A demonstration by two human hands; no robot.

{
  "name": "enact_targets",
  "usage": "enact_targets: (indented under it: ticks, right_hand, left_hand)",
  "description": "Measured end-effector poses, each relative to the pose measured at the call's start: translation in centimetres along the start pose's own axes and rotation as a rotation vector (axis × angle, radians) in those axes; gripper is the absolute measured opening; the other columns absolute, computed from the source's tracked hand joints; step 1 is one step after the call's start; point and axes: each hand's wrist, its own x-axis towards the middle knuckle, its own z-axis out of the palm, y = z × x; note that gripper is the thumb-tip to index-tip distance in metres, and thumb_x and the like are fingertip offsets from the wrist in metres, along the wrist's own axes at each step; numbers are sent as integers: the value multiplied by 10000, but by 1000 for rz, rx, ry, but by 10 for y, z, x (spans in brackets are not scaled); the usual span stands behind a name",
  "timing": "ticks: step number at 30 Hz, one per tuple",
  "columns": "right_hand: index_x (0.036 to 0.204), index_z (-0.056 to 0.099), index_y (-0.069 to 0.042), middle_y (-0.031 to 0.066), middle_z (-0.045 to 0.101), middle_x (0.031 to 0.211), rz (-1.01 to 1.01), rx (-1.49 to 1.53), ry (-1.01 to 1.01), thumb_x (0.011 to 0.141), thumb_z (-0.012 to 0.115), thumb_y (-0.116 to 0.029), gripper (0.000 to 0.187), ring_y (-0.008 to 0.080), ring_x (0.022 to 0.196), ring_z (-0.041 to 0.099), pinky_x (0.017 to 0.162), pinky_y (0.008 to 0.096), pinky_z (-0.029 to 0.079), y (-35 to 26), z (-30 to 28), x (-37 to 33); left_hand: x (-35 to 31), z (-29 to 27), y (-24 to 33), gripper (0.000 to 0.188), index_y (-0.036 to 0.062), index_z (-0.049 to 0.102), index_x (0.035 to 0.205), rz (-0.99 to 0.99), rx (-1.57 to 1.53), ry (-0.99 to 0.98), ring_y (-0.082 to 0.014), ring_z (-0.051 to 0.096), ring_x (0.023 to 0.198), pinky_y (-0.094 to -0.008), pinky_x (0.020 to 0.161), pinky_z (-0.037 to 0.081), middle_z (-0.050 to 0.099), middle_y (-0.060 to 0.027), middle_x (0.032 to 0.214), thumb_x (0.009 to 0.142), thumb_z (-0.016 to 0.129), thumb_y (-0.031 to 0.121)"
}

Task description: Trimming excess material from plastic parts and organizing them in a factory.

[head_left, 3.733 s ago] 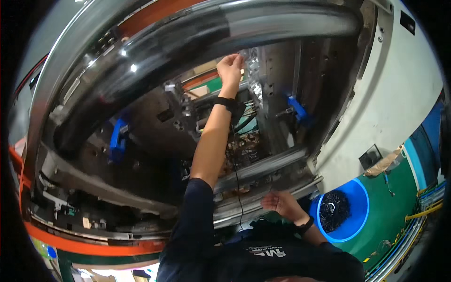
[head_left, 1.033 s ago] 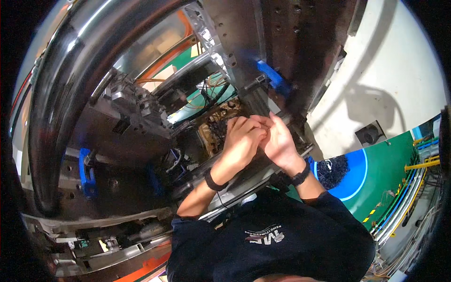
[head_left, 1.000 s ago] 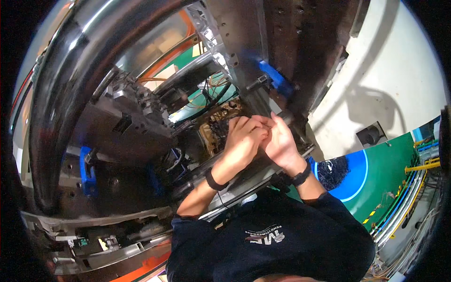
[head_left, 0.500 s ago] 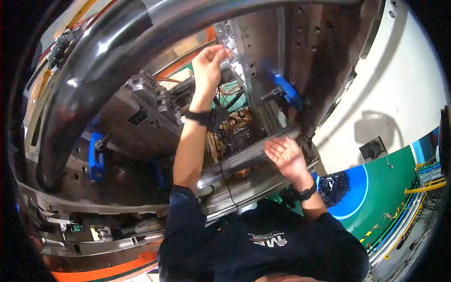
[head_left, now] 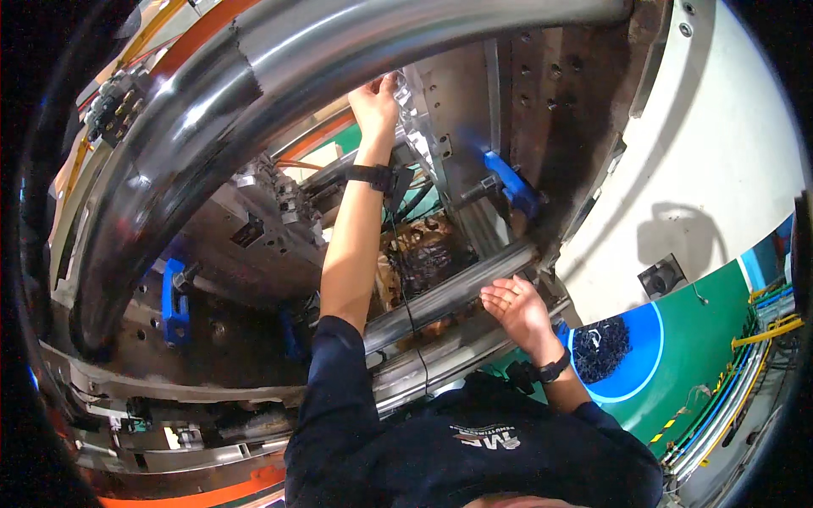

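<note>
Silvery block point(head_left: 414, 118) by curled left hand point(head_left: 374, 103); uncurled right hand point(head_left: 521, 313) now apart (holdings unclear).

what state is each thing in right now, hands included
left hand: raised beside silvery metal part, grip unclear
right hand: open, fingers extended
wristbands: worn, one on each wrist
thin black cable: hanging slack
blue tub: uncovered, partly filled with dark pieces
two blue clamps: fixed to dark metal plates, tightness unclear
</note>
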Motion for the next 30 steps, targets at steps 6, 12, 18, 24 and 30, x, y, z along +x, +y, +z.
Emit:
enact_targets:
  ticks: [6, 12, 18, 24, 30]
  right_hand:
    - [1110, 536, 30, 203, 644, 1071, 3, -17, -18, 1000, 451, -351, 406, 298, 1013, 630, 948, 403, 496, 1, 2, 1]
    - [1103, 548, 17, 194, 652, 1065, 16, -42, -27, 998, 453, -347, 390, 295, 997, 637, 938, 405, 494, 5, 2, 2]
    - [1125, 539, 14, 229, 648, 1092, 11, 43, -133, 996, 453, -355, 400, 313, 1035, 633, 955, 415, 491, 14, -1, 17]
    - [1103, 585, 22, 211, 645, 1132, -98, 200, -168, 1010, 435, -367, 427, 310, 1108, 605, 973, 403, 482, -22, 63, 26]
    - [1164, 563, 32, 139, 631, 1123, -150, 120, -195, 1000, 450, -410, 485, 214, 1033, 597, 960, 340, 454, -23, 72, 40]
  left_hand:
    - [-1, 2, 3, 153, -28, 701, 963, 3, 53, 55, -85, 587, 693, -230, 639, 468, 685, -38, 805, 912, 668, 112]
    - [-33, 14, 1, 366, -53, 700, 1036, 105, 72, 152, -186, 574, 1027, -322, 908, 426, 652, -143, 1110, 947, 602, 288]
    - [-44, -20, 22, 517, 41, 556, 1330, -129, -91, -187, -274, 430, 1324, -348, 1072, 344, 488, -192, 1409, 965, 527, 407]
    - [-174, -45, 109, 89, 9, 684, 873, 127, 294, -570, -305, 642, 835, -366, 724, 498, 665, -133, 845, 824, 682, 84]
    - [-255, -51, 75, 162, 79, 689, 855, 518, 525, -682, -250, 570, 925, -403, 850, 418, 624, -33, 898, 694, 675, 85]
